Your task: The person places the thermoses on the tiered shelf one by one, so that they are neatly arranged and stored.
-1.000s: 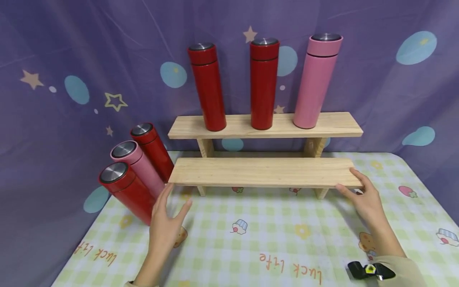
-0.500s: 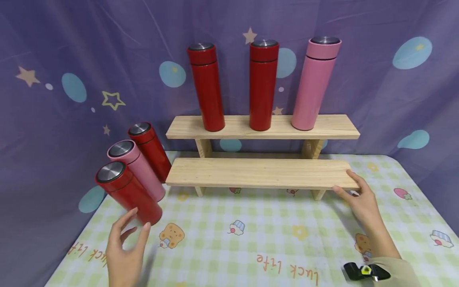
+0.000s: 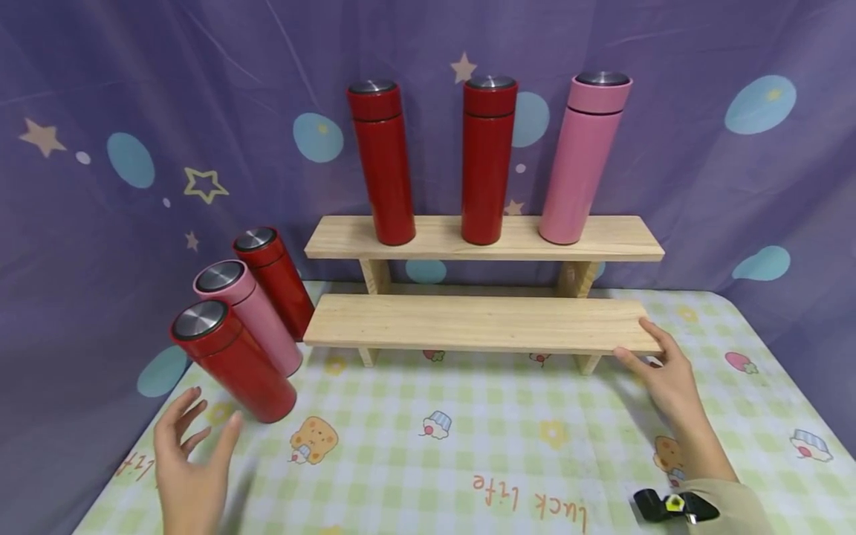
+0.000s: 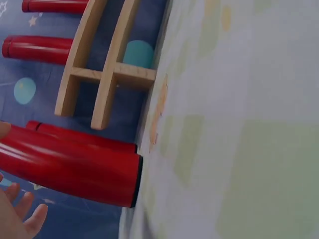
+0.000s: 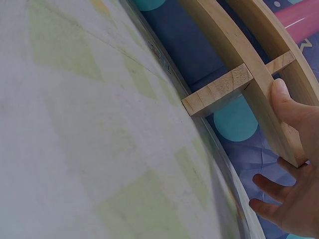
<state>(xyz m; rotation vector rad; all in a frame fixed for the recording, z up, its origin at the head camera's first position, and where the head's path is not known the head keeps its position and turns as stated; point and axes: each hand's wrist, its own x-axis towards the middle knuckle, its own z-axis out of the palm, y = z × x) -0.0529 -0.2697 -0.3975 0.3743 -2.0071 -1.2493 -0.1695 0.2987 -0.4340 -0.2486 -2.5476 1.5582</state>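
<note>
A two-tier wooden shelf [image 3: 468,323] stands on the table. My right hand [image 3: 669,379] holds the right end of its lower board, thumb at the front edge and a finger at the end; in the right wrist view, the thumb [image 5: 286,102] lies against the wood and the other fingers spread below it. My left hand [image 3: 190,461] is at the lower left with parted, slightly bent fingers, holding nothing. Just beyond it stands a red thermos [image 3: 244,364], its body large in the left wrist view [image 4: 75,164]. A pink thermos [image 3: 264,316] and another red thermos [image 3: 277,286] stand behind.
On the top board [image 3: 441,249] stand two red thermoses, a left one [image 3: 384,171] and a middle one [image 3: 488,163], plus a pink thermos [image 3: 582,163] at the right. A purple patterned curtain [image 3: 682,148] hangs behind. Checked cloth [image 3: 508,438] covers the table.
My left hand has left the shelf's left front corner and moved left and toward me, to near the front red thermos. My right hand stays at the shelf's right end. The view has shifted slightly.
</note>
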